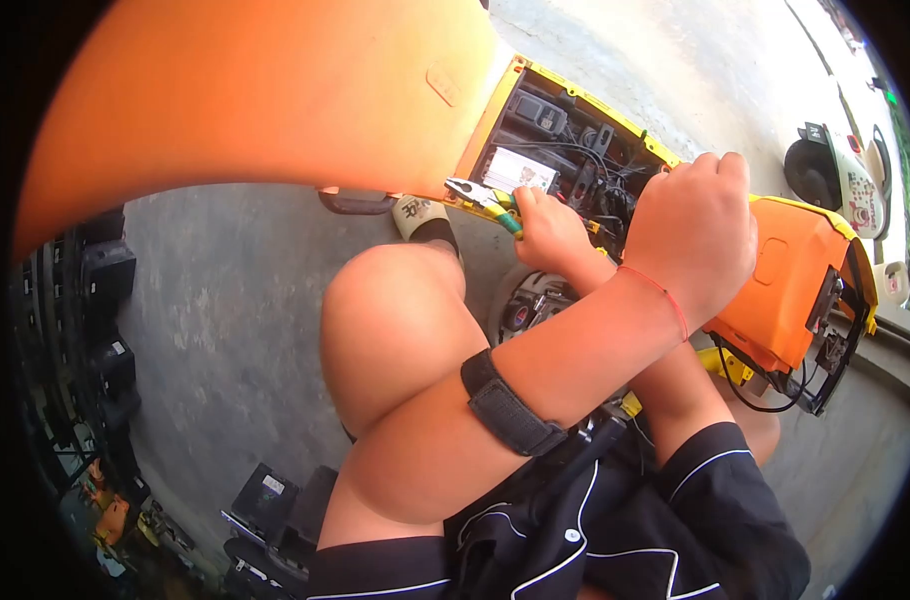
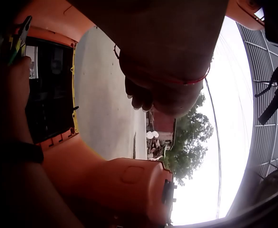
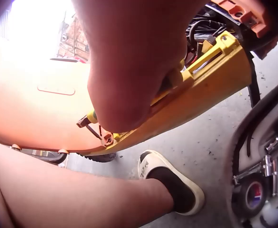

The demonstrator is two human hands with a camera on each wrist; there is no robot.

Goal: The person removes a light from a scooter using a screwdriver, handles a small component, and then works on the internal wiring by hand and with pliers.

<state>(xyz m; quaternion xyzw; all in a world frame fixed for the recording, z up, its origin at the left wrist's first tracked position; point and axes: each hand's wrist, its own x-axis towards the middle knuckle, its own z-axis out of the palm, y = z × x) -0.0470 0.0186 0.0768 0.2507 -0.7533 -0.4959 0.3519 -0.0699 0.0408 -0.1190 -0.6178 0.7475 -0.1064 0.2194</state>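
My right hand [image 1: 555,232] grips combination pliers [image 1: 502,212] by their green and yellow handles. Their metal head points left, over the edge of an orange and yellow scooter body [image 1: 375,90]. Beside them lies the scooter's uncovered compartment, with a silver box [image 1: 521,170], a black module [image 1: 538,113] and black cables [image 1: 597,150]. My left hand [image 1: 690,232], a red string around its wrist, is raised over the compartment's right end. Its fingers curl inward, and nothing shows in them. In the right wrist view, my right hand hides most of the pliers [image 3: 85,120].
An orange rear body section [image 1: 780,275] with a dangling cable stands at right. Below the compartment is a wheel [image 1: 530,308]. Black boxes [image 1: 265,495] lie on the concrete floor at lower left, more along the left side. A white scooter [image 1: 855,185] is parked at far right.
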